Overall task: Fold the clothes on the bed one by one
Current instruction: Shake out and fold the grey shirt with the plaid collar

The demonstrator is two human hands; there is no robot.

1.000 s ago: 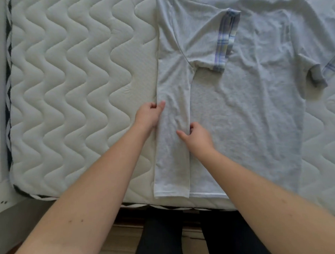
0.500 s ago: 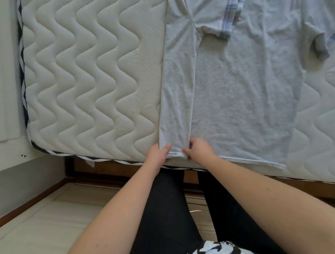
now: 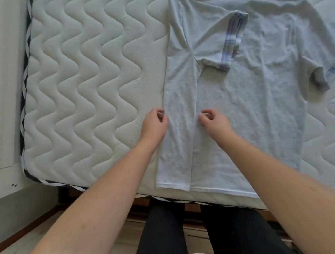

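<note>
Grey tee [image 3: 247,108] flat on the bed [image 3: 89,76], left side folded in. Left hand [image 3: 155,123] and right hand [image 3: 214,121] loosely curled, holding nothing (hovering by the flap). Smooth that strip before folding the other side.

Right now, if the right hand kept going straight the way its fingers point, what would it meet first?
Probably the folded-over strip of the grey T-shirt; the right hand points left across it toward the left hand, though its height above the cloth is unclear.

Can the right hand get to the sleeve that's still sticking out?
Probably yes. The right hand rests on the grey T-shirt, and only flat cloth lies between it and the unfolded sleeve; nothing blocks it.
</note>
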